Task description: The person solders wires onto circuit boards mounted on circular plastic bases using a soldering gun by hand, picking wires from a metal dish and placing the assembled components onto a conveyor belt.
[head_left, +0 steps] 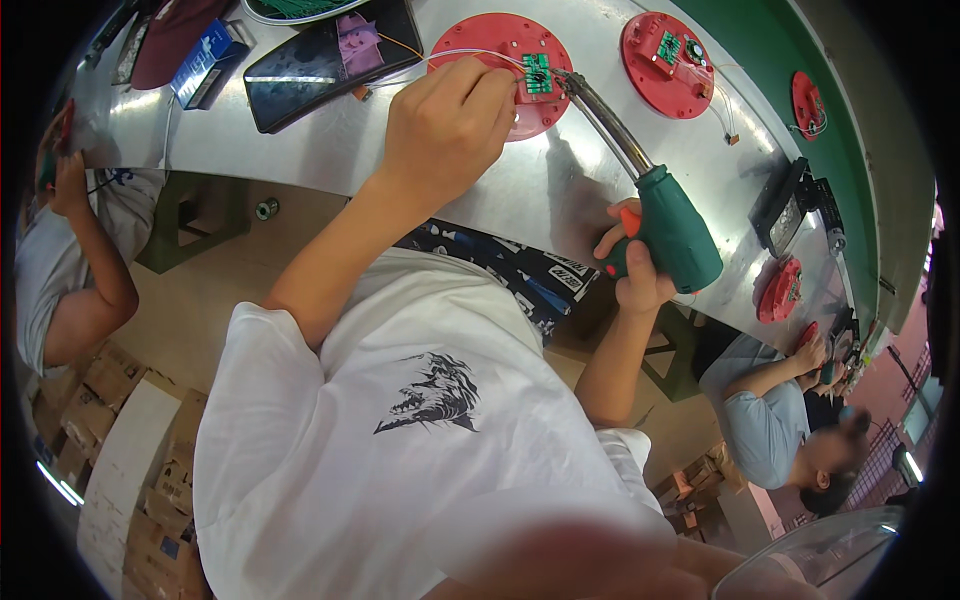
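Observation:
A red round plastic housing (480, 32) lies on the metal table in front of me, with a small green circuit board (538, 72) on it. My left hand (450, 120) is over the housing's left part, fingers closed in a pinch beside the board. What is between those fingertips is hidden. Thin wires (470, 51) run past this hand to the board. My right hand (640, 270) is wrapped around the green handle of a soldering gun (680, 230) with a red trigger. Its metal barrel slants up to the left, and the tip is at the board's right edge.
A second red housing with a board (668, 65) lies to the right, a smaller one (780, 290) nearer the table edge. A black tray-like panel (330, 70) and a blue box (208, 62) are at left. Other people work at both sides; one person's hand (70, 185) shows at far left.

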